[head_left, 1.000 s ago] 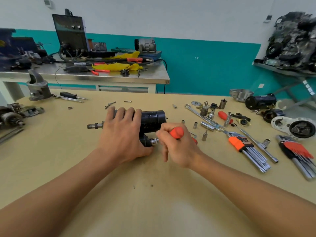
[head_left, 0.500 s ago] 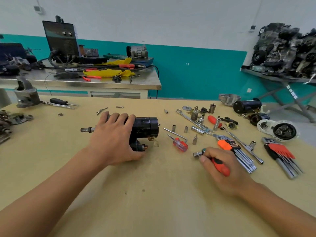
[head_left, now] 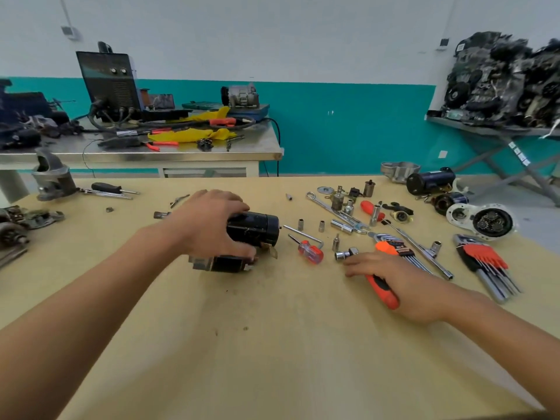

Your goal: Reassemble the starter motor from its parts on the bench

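The starter motor lies on its side in the middle of the bench. My left hand covers it from above, with the fingers curled around the black body and the thumb down by the solenoid. I judge this grip is there to stop the round body from rolling while a fastener is tightened. My right hand is to the right of the motor, well apart from it. It is closed on the orange and black handle of the ratchet, with the index finger stretched toward the steel head, which rests on the bench. The small screwdriver lies free between the motor and the ratchet head. Loose sockets and hex keys are spread just behind, I think so that each size is within reach.
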Motion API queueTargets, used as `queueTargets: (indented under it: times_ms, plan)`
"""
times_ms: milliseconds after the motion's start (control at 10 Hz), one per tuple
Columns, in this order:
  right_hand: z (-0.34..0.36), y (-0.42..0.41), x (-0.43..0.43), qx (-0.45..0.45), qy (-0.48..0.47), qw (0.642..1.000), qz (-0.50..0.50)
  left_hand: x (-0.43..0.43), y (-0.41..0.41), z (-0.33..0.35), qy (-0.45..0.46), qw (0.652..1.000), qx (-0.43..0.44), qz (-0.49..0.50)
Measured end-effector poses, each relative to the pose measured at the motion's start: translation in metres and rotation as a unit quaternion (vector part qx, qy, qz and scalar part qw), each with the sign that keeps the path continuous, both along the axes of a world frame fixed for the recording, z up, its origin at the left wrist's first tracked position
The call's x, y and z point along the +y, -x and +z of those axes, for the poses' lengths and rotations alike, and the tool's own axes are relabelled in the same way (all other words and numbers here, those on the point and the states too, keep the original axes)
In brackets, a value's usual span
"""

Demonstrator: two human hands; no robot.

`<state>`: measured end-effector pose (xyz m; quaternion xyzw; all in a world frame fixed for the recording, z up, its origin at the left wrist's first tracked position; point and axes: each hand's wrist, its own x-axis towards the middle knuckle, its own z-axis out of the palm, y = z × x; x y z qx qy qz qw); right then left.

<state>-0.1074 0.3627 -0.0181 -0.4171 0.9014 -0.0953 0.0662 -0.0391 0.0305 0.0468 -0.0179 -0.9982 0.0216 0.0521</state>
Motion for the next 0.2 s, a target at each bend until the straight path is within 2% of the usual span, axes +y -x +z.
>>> queueTargets:
  times_ms: [100,200]
  plan:
    - [0.000,-0.001,0.003,0.055,-0.109,0.992,-0.008,-0.020,-0.036,0.032,-0.242,0.963,0.101,-0.055]
    - [0.014,-0.007,0.009,0.104,-0.074,0.991,-0.035,-0.053,-0.076,0.064,-0.295,0.919,0.240,-0.106]
